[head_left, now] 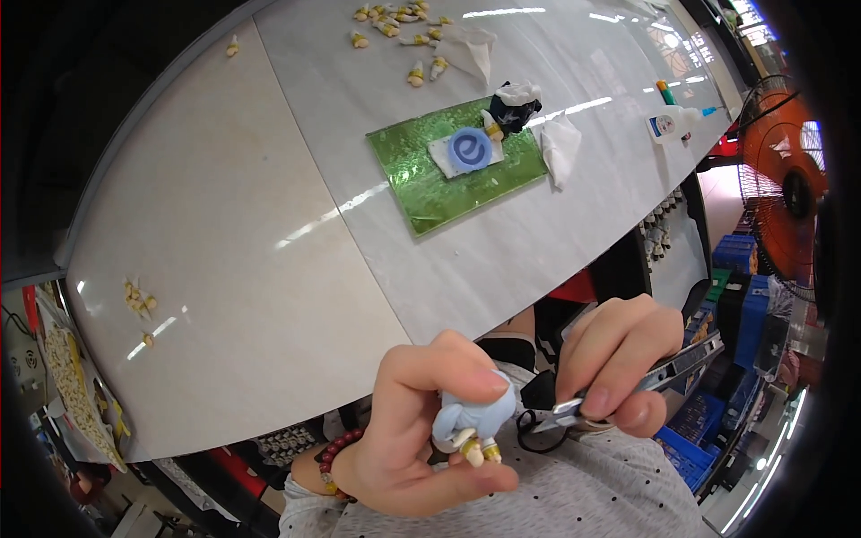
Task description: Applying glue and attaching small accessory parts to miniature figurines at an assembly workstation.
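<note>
Smooth pale-blue plastic figurine (473, 420), shiny metal snips (628, 387), glossy white table (269, 224).

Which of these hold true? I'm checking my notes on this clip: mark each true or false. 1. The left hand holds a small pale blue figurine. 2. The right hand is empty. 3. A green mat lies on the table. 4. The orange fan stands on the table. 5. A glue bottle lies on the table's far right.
1. True: the left hand grips the pale blue figurine.
2. False: the right hand holds a metal cutting tool.
3. True: the green mat lies on the table.
4. False: the orange fan stands beyond the table's edge.
5. True: the glue bottle lies there.
</note>
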`<action>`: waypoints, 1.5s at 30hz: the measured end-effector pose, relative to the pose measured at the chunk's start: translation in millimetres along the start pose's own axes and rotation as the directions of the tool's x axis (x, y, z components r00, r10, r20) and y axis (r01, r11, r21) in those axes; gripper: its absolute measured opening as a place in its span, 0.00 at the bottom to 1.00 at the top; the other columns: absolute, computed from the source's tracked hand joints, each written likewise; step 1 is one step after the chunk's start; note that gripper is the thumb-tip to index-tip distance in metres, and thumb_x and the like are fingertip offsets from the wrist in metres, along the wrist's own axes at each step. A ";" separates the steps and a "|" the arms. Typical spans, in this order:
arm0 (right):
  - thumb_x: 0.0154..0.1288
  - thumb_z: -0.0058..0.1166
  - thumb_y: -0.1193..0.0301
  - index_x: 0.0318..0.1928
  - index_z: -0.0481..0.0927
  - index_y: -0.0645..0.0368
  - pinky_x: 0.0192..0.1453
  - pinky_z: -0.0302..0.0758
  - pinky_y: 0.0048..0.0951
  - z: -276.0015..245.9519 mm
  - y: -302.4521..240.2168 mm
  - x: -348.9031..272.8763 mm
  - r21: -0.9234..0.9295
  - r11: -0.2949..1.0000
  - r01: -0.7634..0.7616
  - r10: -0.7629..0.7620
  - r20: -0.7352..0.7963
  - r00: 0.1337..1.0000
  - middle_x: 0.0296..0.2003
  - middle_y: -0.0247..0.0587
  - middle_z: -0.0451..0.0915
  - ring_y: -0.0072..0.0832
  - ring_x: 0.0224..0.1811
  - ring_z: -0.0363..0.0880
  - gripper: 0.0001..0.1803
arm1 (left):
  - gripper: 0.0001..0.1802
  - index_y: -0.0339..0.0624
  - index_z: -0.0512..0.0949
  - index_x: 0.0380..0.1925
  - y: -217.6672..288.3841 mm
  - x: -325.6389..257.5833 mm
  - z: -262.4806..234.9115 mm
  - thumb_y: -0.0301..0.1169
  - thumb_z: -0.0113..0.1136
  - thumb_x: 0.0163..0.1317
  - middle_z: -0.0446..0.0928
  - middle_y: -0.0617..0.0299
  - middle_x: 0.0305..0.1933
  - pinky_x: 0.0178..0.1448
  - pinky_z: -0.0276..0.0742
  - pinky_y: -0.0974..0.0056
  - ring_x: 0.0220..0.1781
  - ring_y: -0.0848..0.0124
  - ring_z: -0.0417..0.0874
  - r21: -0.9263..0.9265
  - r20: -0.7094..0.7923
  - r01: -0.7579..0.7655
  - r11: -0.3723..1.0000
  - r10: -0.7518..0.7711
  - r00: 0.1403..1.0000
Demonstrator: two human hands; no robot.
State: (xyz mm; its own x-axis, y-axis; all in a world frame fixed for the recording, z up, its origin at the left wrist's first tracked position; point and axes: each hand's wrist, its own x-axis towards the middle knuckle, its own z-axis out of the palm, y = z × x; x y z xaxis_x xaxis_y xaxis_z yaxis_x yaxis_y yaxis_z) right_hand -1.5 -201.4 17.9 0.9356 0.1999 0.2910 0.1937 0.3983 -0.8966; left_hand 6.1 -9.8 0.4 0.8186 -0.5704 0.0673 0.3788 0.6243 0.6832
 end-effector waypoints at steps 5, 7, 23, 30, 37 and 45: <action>0.42 0.61 0.79 0.27 0.79 0.70 0.22 0.74 0.23 13.8 5.0 3.4 -0.092 0.995 -0.046 0.038 -0.094 0.995 0.20 0.49 0.78 0.32 0.18 0.77 0.08 | 0.30 0.38 0.56 0.50 2.1 3.4 -5.0 0.21 0.63 0.50 0.62 0.59 0.39 0.33 0.59 0.76 0.27 0.81 0.61 0.087 0.084 0.030 0.996 -0.037 0.996; 0.42 0.61 0.79 0.26 0.79 0.71 0.22 0.74 0.23 16.4 4.9 4.9 -0.136 0.988 -0.074 0.060 -0.104 0.993 0.19 0.49 0.77 0.32 0.18 0.78 0.08 | 0.30 0.38 0.56 0.50 2.2 5.6 -6.2 0.20 0.62 0.50 0.62 0.60 0.40 0.32 0.59 0.77 0.24 0.83 0.60 0.111 0.138 0.019 0.994 -0.034 0.990; 0.43 0.58 0.81 0.20 0.76 0.67 0.20 0.73 0.22 7.9 5.7 14.3 -0.166 0.983 -0.084 0.097 0.071 0.993 0.17 0.45 0.77 0.30 0.17 0.78 0.04 | 0.31 0.40 0.54 0.53 6.1 3.0 -10.5 0.23 0.60 0.54 0.60 0.62 0.46 0.45 0.61 0.74 0.41 0.81 0.64 -0.039 0.235 0.293 0.955 -0.276 0.932; 0.43 0.58 0.81 0.18 0.75 0.66 0.17 0.72 0.24 6.3 -0.3 18.0 -0.196 0.979 -0.060 0.095 0.174 0.980 0.16 0.43 0.76 0.31 0.15 0.75 0.05 | 0.28 0.40 0.54 0.51 11.5 4.8 -5.7 0.20 0.57 0.54 0.58 0.62 0.46 0.52 0.59 0.72 0.48 0.79 0.62 -0.047 0.265 0.494 0.868 -0.466 0.844; 0.46 0.57 0.78 0.19 0.78 0.71 0.11 0.66 0.22 4.4 5.9 16.4 -0.146 0.989 -0.019 0.048 0.199 0.979 0.13 0.47 0.74 0.30 0.10 0.71 0.06 | 0.26 0.41 0.55 0.51 6.3 4.1 -6.2 0.19 0.55 0.54 0.58 0.63 0.46 0.52 0.58 0.73 0.48 0.79 0.61 -0.002 0.273 0.407 0.913 -0.391 0.879; 0.47 0.57 0.78 0.19 0.77 0.71 0.11 0.64 0.21 5.0 3.5 16.0 -0.159 0.986 -0.042 0.074 0.203 0.976 0.13 0.48 0.74 0.30 0.10 0.71 0.07 | 0.25 0.39 0.61 0.46 27.4 16.9 4.9 0.21 0.60 0.49 0.60 0.64 0.41 0.42 0.58 0.75 0.40 0.80 0.62 -0.085 0.212 0.536 0.840 -0.510 0.834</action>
State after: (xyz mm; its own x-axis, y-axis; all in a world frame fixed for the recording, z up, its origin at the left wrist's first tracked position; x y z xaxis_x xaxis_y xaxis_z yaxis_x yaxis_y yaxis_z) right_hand 12.7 -192.3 21.1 0.8681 0.4062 0.2853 0.1989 0.2420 -0.9497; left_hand 28.2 -4.9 23.9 0.3979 -0.9069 -0.1386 0.7934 0.2643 0.5483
